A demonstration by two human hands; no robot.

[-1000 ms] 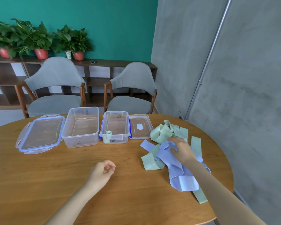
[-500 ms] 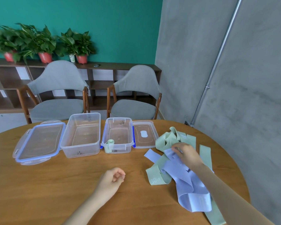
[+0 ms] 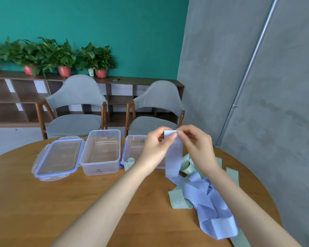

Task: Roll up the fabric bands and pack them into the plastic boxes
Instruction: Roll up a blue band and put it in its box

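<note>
Both hands were raised above the round wooden table (image 3: 43, 202), fingertips meeting at the top edge of a long lilac-blue fabric band (image 3: 174, 157). The left hand (image 3: 156, 148) pinched the band's upper left corner between thumb and forefinger; the right hand (image 3: 196, 147) pinched the upper right corner the same way, the remaining fingers loosely curled. From the fingers the band hung straight down, and its lower length ran into a loose heap on the table below and right of the right wrist, tangled with pale green fabric bands (image 3: 179, 202), one printed with numerals. Just behind the left fingers sat a small clear plastic box (image 3: 132, 148), partly hidden by that hand, with a rolled pale green band (image 3: 129, 162) standing in its near left corner. Further left of the fingers stood a larger clear plastic box (image 3: 101, 152), and beyond it a clear lid with a blue rim (image 3: 58, 157) lay flat.
</note>
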